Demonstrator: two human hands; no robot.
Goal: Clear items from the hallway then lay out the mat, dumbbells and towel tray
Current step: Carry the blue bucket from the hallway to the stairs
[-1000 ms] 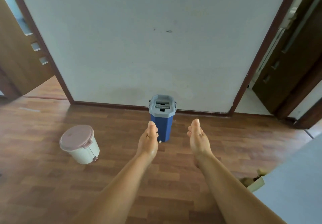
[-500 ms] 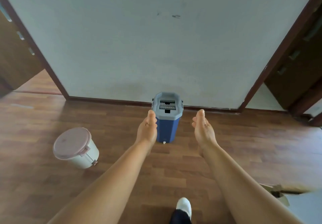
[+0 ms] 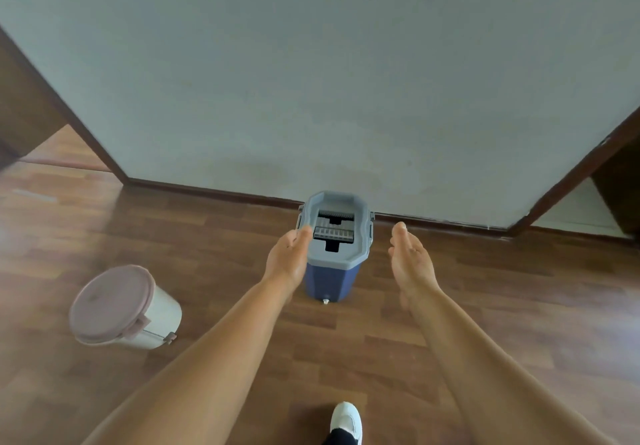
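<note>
A blue mop bucket [image 3: 330, 280] with a grey wringer top stands on the wooden floor against the white wall. My left hand [image 3: 289, 259] reaches out with straight fingers at the bucket's left side, its fingertips overlapping the grey top's left edge. To the bucket's right, a small gap away, is my right hand [image 3: 410, 264], fingers straight and palm turned inward. Neither hand holds anything.
A white pedal bin [image 3: 121, 307] with a pink lid stands on the floor to the left. Doorways open at the far left [image 3: 65, 148] and far right [image 3: 588, 209]. My white shoe [image 3: 346, 420] shows at the bottom edge.
I have stepped closer to the mop bucket. Both hands have moved forward and now flank its grey top; the left hand has reached its edge.
</note>
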